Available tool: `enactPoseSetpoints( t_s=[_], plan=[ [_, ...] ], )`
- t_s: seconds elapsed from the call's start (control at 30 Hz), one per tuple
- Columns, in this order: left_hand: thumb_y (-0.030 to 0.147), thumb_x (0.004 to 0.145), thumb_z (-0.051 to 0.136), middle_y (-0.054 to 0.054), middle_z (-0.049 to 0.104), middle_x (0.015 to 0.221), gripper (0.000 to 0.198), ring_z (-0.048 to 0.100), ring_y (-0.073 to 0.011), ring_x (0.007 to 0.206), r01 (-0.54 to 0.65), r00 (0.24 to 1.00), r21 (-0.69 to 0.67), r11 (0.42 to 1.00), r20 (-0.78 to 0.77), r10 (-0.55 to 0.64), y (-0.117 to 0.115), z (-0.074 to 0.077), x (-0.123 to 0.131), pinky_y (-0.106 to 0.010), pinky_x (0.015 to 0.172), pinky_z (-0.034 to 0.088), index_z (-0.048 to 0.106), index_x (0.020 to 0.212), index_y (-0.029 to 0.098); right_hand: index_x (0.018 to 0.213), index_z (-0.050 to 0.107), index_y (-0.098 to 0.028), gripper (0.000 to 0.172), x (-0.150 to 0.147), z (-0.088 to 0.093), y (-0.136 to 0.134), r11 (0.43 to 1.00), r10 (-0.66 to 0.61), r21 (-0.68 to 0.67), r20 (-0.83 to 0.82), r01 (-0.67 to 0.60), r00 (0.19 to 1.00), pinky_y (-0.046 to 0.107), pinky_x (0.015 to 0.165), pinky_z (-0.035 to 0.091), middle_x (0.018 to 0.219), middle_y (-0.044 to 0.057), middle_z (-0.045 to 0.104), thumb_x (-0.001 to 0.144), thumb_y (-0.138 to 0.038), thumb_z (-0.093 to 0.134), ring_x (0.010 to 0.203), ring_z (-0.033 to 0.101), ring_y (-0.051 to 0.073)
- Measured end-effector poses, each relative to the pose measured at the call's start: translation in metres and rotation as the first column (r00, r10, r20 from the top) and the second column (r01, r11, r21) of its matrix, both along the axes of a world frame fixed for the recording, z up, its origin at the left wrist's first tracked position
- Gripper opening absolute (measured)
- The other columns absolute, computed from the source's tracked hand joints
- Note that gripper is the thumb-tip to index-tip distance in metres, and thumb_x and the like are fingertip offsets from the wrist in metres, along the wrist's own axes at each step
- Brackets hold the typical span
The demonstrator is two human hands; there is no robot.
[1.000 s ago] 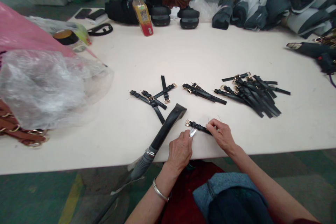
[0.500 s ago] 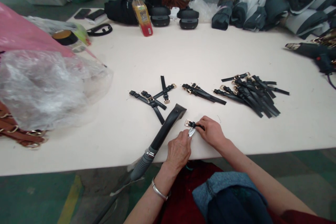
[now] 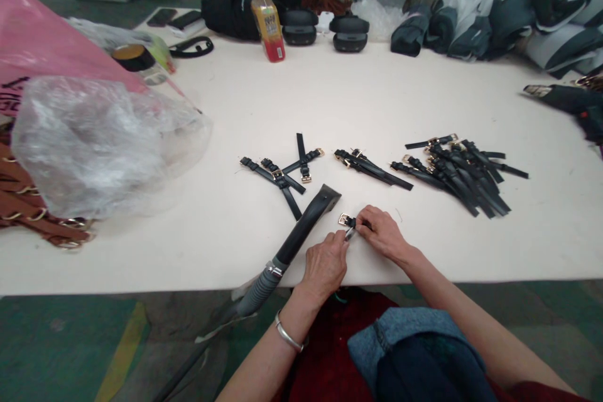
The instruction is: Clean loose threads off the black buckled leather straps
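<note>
My right hand (image 3: 384,232) pinches a short black buckle strap (image 3: 351,222), its gold buckle pointing left and its other end hidden under the fingers. My left hand (image 3: 326,267), with a silver bangle at the wrist, is closed on small metal thread snips (image 3: 349,235). Only the silver blades show, right beside the strap and the right fingertips. Left of the hands lies a black nozzle (image 3: 306,226) on a grey ribbed hose. Behind it several black buckle straps (image 3: 277,174) lie crossed. A small bunch of straps (image 3: 372,168) and a larger heap (image 3: 464,176) sit further right.
Clear plastic wrapping (image 3: 103,144) and brown straps (image 3: 32,207) cover the table's left side. A drink bottle (image 3: 268,22) and two dark cases stand at the back. Grey rolled bundles (image 3: 471,25) fill the back right, and a black heat gun (image 3: 560,97) lies at the right edge.
The view has shifted slightly, so most things appear further right. The snips' blades show less than before beside the strap. Both hands keep their hold.
</note>
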State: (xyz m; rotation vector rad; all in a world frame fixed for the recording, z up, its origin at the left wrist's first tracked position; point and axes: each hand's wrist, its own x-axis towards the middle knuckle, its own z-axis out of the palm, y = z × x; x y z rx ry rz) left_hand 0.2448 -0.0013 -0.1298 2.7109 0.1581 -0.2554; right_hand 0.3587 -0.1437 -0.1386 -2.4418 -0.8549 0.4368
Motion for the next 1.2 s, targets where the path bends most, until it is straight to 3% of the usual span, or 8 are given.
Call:
enactPoseSetpoints(
  t_s=[0.3,0.47,0.6,0.83,1.2],
  plan=[
    [0.027,0.094,0.037,-0.003,0.063,0.095,0.018,0.064,-0.0224,0.08,0.02,1.0,-0.01,1.0,0.0,-0.02,0.002,-0.003,0.001,-0.031,0.062,0.043,0.048,0.107,0.024,0.084,0.058,-0.019,0.01,-0.009,0.012,0.009,0.99,0.003,-0.141,0.198,0.025,0.98,0.032,0.075,0.024,0.082,0.002,0.061,0.09,-0.018,0.05,0.083,0.052,0.019],
    [0.028,0.094,0.04,-0.001,0.064,0.097,0.019,0.063,-0.0198,0.086,0.009,1.0,-0.062,0.998,0.013,-0.008,0.008,0.0,0.0,-0.028,0.07,0.046,0.049,0.11,0.024,0.085,0.057,-0.019,0.015,-0.012,0.004,0.012,0.976,-0.072,-0.177,0.272,0.124,0.96,0.033,0.074,0.023,0.078,0.003,0.063,0.094,-0.021,0.045,0.075,0.052,0.019],
    [0.026,0.096,0.036,-0.003,0.063,0.109,0.026,0.061,-0.0166,0.097,-0.043,0.999,-0.09,0.995,0.027,0.045,0.014,0.001,0.001,-0.025,0.08,0.046,0.045,0.12,0.024,0.084,0.057,-0.02,0.016,-0.013,-0.007,0.009,0.989,-0.078,-0.102,0.28,0.11,0.957,0.033,0.076,0.024,0.078,0.002,0.063,0.095,-0.024,0.045,0.076,0.052,0.019],
    [0.025,0.096,0.036,-0.006,0.063,0.106,0.029,0.062,-0.0196,0.095,-0.095,0.995,-0.069,0.993,0.008,0.096,0.009,0.001,0.01,-0.027,0.077,0.046,0.048,0.123,0.022,0.085,0.057,-0.019,0.016,-0.014,-0.013,0.007,0.996,-0.087,0.012,0.293,0.087,0.952,0.033,0.077,0.027,0.082,0.003,0.063,0.094,-0.024,0.045,0.081,0.053,0.019],
    [0.027,0.096,0.037,-0.002,0.063,0.103,0.032,0.062,-0.0175,0.09,-0.024,0.999,-0.066,0.998,0.035,0.026,0.012,0.001,0.009,-0.026,0.072,0.046,0.046,0.127,0.024,0.084,0.057,-0.02,0.015,-0.012,-0.018,0.016,0.985,-0.154,0.108,0.19,0.135,0.97,0.032,0.079,0.031,0.083,0.003,0.063,0.093,-0.022,0.045,0.081,0.054,0.019]
  ],
)
